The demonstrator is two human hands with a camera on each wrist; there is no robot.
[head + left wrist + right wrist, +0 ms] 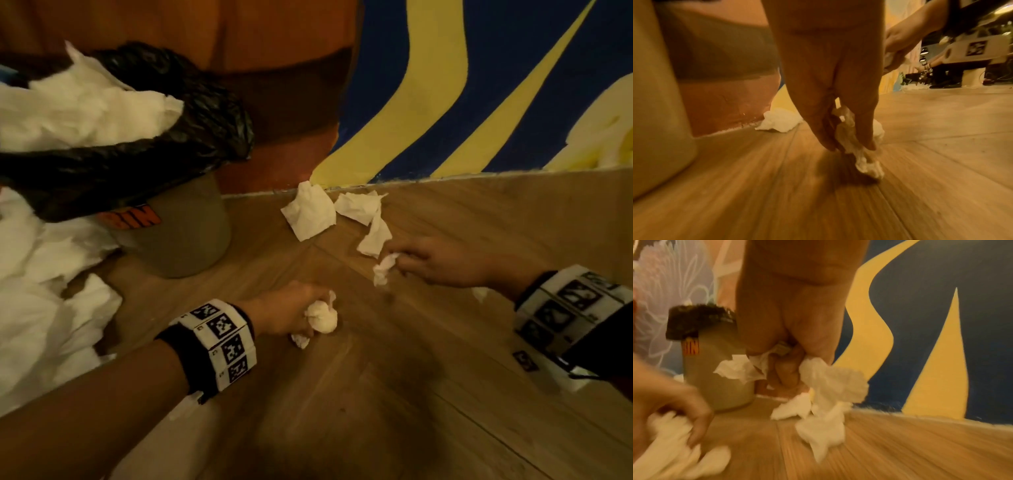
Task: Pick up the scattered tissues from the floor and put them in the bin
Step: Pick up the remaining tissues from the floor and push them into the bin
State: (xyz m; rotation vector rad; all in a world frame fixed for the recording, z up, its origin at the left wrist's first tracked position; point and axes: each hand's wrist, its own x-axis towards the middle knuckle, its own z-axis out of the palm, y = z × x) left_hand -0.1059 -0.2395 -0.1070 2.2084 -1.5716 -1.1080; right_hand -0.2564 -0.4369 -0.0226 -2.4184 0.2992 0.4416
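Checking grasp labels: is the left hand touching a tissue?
Touching. The left wrist view shows the left hand's fingers pinching a crumpled tissue.

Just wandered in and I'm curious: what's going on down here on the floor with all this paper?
A person is clearing up tissues. Their left hand grips a crumpled wad just above the wooden floor, and their right hand holds another tissue. A few loose tissues lie by the painted wall. The grey bin, lined with a black bag, already brims with tissues.
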